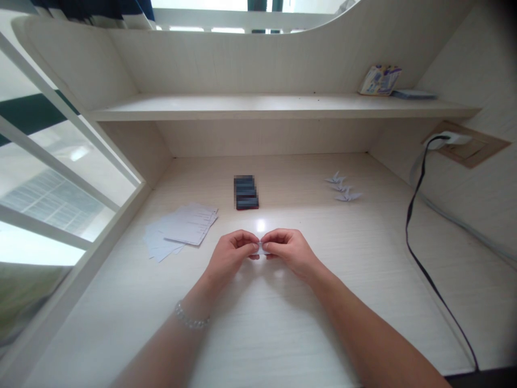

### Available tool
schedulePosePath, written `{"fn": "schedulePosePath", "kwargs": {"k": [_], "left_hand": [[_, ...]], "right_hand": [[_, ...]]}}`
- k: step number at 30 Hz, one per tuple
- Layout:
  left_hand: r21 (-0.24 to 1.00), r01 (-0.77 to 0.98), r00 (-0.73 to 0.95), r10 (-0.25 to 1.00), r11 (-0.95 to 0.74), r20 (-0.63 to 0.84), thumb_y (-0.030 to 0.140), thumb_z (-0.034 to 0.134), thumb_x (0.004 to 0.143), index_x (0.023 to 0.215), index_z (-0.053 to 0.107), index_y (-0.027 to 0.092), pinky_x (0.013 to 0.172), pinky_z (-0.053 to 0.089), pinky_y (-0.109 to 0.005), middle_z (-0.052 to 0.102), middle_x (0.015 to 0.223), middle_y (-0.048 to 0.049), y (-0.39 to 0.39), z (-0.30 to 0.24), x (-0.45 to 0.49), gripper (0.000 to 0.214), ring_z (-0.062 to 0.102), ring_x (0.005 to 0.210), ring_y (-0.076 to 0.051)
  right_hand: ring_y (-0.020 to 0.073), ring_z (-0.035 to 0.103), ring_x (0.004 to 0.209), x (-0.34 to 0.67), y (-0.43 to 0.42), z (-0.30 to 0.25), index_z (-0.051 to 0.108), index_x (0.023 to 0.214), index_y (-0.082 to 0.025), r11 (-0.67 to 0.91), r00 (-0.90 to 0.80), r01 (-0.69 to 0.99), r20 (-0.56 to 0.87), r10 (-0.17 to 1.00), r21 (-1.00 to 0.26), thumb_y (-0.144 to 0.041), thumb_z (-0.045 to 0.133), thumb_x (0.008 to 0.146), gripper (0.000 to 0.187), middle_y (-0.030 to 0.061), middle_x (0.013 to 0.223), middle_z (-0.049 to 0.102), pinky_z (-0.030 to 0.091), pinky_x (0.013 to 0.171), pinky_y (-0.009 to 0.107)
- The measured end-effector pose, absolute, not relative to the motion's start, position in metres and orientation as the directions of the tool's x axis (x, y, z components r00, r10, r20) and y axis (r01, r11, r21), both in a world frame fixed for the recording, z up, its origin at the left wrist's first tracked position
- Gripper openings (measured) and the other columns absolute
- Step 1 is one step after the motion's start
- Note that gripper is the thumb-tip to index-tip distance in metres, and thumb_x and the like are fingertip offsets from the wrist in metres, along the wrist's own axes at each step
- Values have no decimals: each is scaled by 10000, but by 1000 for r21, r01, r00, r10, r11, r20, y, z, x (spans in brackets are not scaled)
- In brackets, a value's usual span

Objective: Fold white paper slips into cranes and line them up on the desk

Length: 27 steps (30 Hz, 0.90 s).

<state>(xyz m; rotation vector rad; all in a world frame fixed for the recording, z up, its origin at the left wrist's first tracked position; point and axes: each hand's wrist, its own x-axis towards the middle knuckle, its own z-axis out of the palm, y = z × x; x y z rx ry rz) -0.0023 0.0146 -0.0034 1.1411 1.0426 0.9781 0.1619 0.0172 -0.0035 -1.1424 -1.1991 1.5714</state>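
Note:
My left hand (232, 253) and my right hand (288, 250) meet at the middle of the pale wooden desk (283, 323). Both pinch a small folded piece of white paper (262, 249) between thumbs and fingertips, held just above the desktop. Most of the paper is hidden by the fingers. A beaded bracelet (189, 319) sits on my left wrist. A loose pile of white paper sheets (181, 229) lies to the left of my hands.
A dark phone (245, 192) lies flat behind my hands. Three small folded paper cranes (342, 188) stand at the back right. A black cable (420, 226) runs from a wall socket (454, 139) down the right side. A shelf (283, 105) above holds a small packet (379, 80).

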Motion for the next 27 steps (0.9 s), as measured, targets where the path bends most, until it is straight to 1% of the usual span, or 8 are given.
{"fn": "schedulePosePath", "kwargs": {"k": [4,7,11,16,23,27], "left_hand": [[988,-76,220,969,134,-114,186,646,700,800,637,148,650,498,-260,632,761,-27,14,-5,-2,108,583,688,-126],[992,-53,210,973,111,-98,214,663,701,797,627,141,622,475,-238,638,756,-35,14,-8,-2,126,580,670,-121],[995,-24,199,975,100,-94,218,673,696,793,620,141,615,466,-239,638,748,-36,14,-10,-3,135,581,660,-121],[994,-33,192,976,106,-98,205,674,683,781,633,143,608,462,-236,642,732,-31,14,-10,-4,123,575,646,-119],[996,4,153,984,85,-85,174,665,663,741,664,142,605,446,-224,653,702,-30,13,-7,-2,84,566,634,-112],[996,-9,175,981,89,-86,146,642,665,725,663,148,602,451,-221,644,670,-16,12,-3,-1,64,567,624,-110]], "right_hand": [[138,604,670,162,17,-3,708,755,-148,-174,-239,-85,-149,960,-981,-210,665,642,136,32,728,659,525,616,271],[148,618,690,162,17,-2,715,759,-147,-178,-243,-81,-154,958,-981,-211,672,641,141,40,737,673,530,628,276],[163,633,709,161,16,0,723,764,-148,-189,-251,-88,-162,954,-978,-199,669,642,143,48,746,686,538,642,291],[156,635,666,160,16,-1,718,743,-142,-181,-228,-89,-157,961,-979,-189,687,624,132,40,706,682,541,627,295],[156,635,643,161,16,-1,709,715,-139,-193,-232,-108,-164,959,-975,-208,718,602,133,35,676,674,545,631,314],[155,640,648,162,15,0,705,721,-141,-215,-248,-146,-175,953,-966,-202,725,606,132,33,677,670,542,633,306]]}}
